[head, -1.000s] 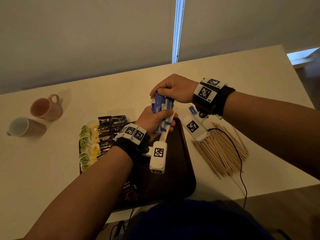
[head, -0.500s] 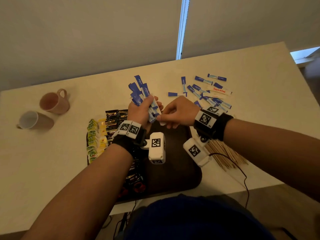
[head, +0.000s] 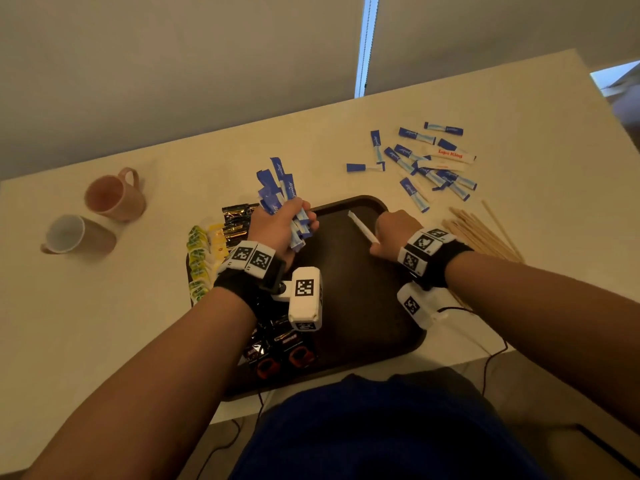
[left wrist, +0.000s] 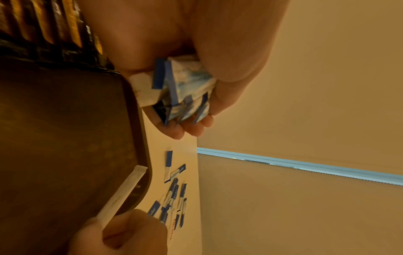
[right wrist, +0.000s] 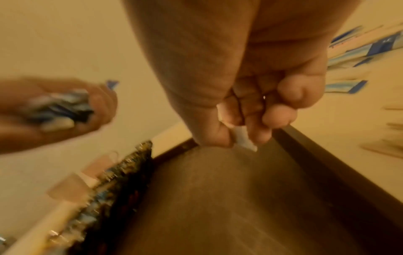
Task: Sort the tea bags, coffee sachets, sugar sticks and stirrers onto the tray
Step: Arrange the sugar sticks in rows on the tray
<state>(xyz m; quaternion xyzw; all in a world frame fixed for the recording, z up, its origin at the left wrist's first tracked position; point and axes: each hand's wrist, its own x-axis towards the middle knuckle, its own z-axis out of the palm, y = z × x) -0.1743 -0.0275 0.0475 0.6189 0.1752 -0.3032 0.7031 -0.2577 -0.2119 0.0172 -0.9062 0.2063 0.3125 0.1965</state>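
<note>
**Observer:** What do you have in each grip?

**Operator:** My right hand (head: 391,233) pinches one white sugar stick (head: 363,226) by its near end, thumb and fingers curled tight on it. The stick slants over the bare floor of the tray (head: 363,306), close to the far right corner; I cannot tell if its free end touches. My left hand (head: 280,230) is a closed fist round a bundle of blue sugar sticks (head: 277,192), which fan out above and below the fingers, over the tray's far edge.

**Observer:** And beyond that?

**Operator:** Coffee sachets (head: 237,221) and tea bags (head: 199,258) line the tray's left side. More loose blue sticks (head: 426,161) lie on the table (head: 104,323) past the far right corner, and the wooden stirrers (head: 485,233) just off the right edge, so I judge the sorting about half done.

**Observer:** What worries you?

**Operator:** The bundle. It is splayed and gripped only at the middle, so a loosened finger could let sticks slide out across the sachets. The single stick, held at one end, could roll crooked or tip over the rim when released.
</note>
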